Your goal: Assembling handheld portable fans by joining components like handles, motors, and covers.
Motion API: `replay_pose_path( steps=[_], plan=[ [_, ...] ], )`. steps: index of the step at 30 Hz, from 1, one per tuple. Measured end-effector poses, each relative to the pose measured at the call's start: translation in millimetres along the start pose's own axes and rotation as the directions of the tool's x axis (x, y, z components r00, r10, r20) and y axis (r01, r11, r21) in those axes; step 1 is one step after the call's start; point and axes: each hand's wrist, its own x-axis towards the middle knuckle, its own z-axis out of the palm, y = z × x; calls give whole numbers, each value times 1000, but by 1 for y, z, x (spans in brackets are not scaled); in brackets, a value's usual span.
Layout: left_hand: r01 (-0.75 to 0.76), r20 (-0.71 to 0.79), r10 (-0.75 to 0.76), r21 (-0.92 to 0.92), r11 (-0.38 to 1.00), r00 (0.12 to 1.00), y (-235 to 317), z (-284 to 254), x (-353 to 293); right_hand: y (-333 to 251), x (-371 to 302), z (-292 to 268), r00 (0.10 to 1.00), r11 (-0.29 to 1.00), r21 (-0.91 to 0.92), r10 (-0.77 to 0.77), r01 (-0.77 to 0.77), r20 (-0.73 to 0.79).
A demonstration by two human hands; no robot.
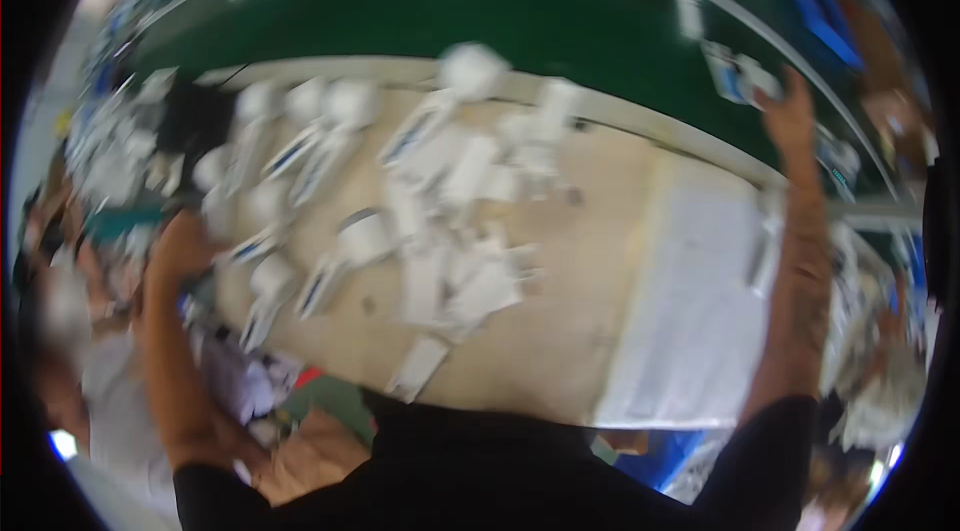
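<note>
My right hand (790,119) reaches over the far right edge of the table. Its thumb and a finger are around the end of a white plastic part with a blue patch (745,79) on the green surface. On the left, my left hand (183,246) is at the table's edge, beside a white handheld device with a round head (262,243); its fingers are blurred and partly hidden. Several similar devices lie on the table, such as one with a grey-rimmed head (366,237). A pile of white plastic parts (470,276) lies in the middle.
The beige tabletop (560,331) has a white sheet (690,301) at its right. Beyond runs a green conveyor-like surface (400,1) with a pale rail. A black object (198,121) and bagged white things (110,161) stand at far left. A person in white (125,391) is close on the left.
</note>
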Motion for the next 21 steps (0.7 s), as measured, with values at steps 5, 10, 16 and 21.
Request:
replay_pose_path(
  steps=[5,10,16,21],
  plan=[
    [-107,-217,102,-14,994,971,-5,24,19,174,46,41,983,999,-30,-8,13,182],
    [0,-221,-80,-340,940,972,5,26,-2,119,32,45,972,982,118,125,-150,198],
    [47,-162,-62,-96,994,985,3,-7,-22,-38,-24,-106,997,957,281,68,-74,31],
    [-359,-568,-69,-605,711,820,66,-53,-80,-184,-87,-171,996,696,714,23,-74,81]
  ],
)
